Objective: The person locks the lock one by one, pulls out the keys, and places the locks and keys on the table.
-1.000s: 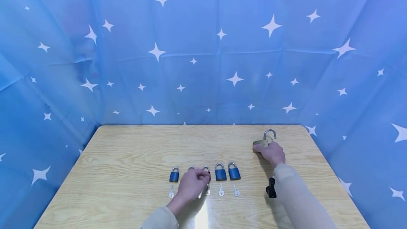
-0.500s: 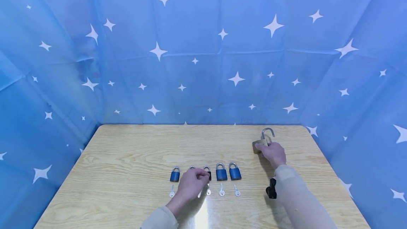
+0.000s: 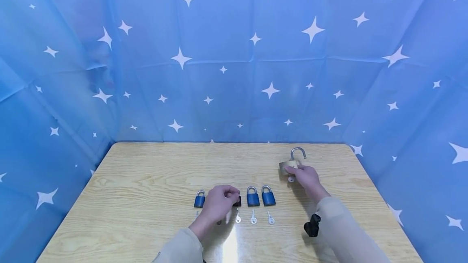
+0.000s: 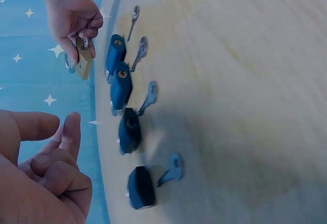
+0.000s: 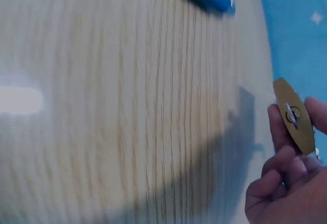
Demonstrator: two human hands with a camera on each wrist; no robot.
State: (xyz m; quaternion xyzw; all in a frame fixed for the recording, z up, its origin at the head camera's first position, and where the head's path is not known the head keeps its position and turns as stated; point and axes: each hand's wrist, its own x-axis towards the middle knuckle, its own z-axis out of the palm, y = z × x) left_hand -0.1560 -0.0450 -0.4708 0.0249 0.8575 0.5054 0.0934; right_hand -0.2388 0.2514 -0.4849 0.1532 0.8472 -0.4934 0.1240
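Observation:
My right hand (image 3: 307, 178) grips a brass padlock (image 3: 287, 167) by its body, raised over the right part of the table. Its shackle is swung out of the body, and a key (image 5: 292, 116) sits in the keyhole. My left hand (image 3: 218, 204) hovers over the row of padlocks with fingers loosely bent; in the left wrist view thumb and forefinger stand apart with nothing between them. Closest to its fingertips is a dark padlock (image 3: 237, 202). Farther left is a small blue padlock (image 3: 199, 200). Another dark padlock (image 4: 141, 188) is hidden behind this hand in the head view.
Two larger blue padlocks, a left one (image 3: 253, 198) and a right one (image 3: 268, 197), lie between my hands. A small silver key lies before each, such as the key (image 3: 271, 219) at the right end. A blue star-printed curtain (image 3: 234, 92) rises behind the wooden table (image 3: 153, 173).
My right hand has moved left with the brass padlock, and the key below it now shows. My left hand has risen a little from its earlier place over the row.

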